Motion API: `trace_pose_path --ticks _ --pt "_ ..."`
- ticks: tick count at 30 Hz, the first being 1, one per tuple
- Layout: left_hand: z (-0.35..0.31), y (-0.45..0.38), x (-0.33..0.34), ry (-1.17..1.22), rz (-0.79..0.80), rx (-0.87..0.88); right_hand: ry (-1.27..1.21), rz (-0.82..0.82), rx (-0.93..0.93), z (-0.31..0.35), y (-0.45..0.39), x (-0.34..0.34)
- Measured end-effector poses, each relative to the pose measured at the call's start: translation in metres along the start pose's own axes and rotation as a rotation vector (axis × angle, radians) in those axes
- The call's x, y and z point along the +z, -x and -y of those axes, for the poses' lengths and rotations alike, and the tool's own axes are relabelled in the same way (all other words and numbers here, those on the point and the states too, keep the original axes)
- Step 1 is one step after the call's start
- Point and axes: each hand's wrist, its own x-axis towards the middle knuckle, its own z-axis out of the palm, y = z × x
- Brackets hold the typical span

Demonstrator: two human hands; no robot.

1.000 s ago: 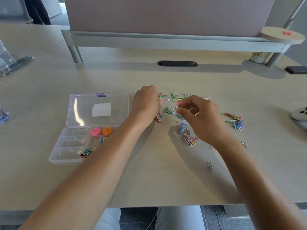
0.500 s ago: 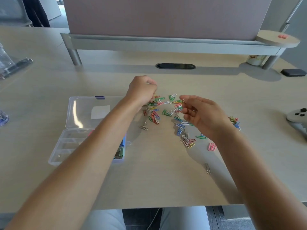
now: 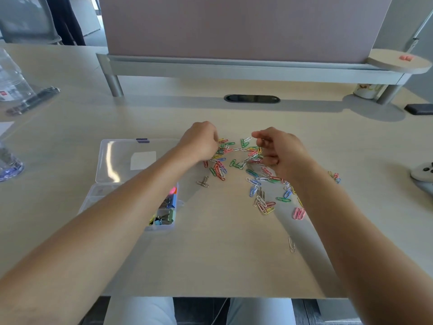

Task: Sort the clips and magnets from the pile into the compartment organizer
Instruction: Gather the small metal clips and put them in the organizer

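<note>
Your worktop is pale wood-grain laminate, matte, with its near edge cut straight across above your lap. Toward its left side lies the compartment organizer, clear hard plastic, its flat lid folded open toward the far edge; the lid carries a blank white label and a small purple clasp, with no writing you can read. Your left forearm crosses the tray and hides most of its compartments; only a pink round magnet and a jumble of binder clips show at its right end. At the far left edge a clear bottle is cut off, its red-and-white label too small to read.

The pile of paper clips, thin bent wire coated green, pink, blue, red and white, spreads across the middle of the worktop and trails toward the near right. Your left hand is curled over the pile's left edge; what its fingers hold, you cannot tell. Your right hand hovers over the pile's right part, thumb and forefinger pinched together, anything between them too small to make out. One bare metal clip lies apart on the left
</note>
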Motion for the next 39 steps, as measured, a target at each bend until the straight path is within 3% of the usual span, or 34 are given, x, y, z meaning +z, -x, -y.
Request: trace_pose_path --ticks 5,15,18,22,24,33,39 --pt "0.004 -0.003 0.003 -0.225 0.011 0.054 0.208 0.012 -0.044 -0.004 -0.005 0.012" --pt "0.011 -0.009 -0.004 -0.163 -0.067 0.092 0.477 0.001 -0.209 -0.008 -0.007 0.024" --pt "0.010 -0.011 -0.011 0.073 -0.062 0.042 0.612 -0.018 -0.323 -0.011 -0.011 0.028" --pt "0.003 -0.007 -0.021 0.787 0.088 -0.217 0.863 -0.001 -0.432 -0.019 -0.022 0.035" --pt "0.003 -0.004 -0.025 0.965 0.141 -0.294 0.978 0.013 -0.460 -0.023 -0.025 0.039" --pt "0.007 0.011 -0.033 1.269 0.260 -0.438 1.232 0.066 -0.596 -0.026 -0.029 0.052" --pt "0.006 0.017 -0.032 1.564 0.209 -0.483 1.349 0.051 -0.671 -0.026 -0.031 0.055"
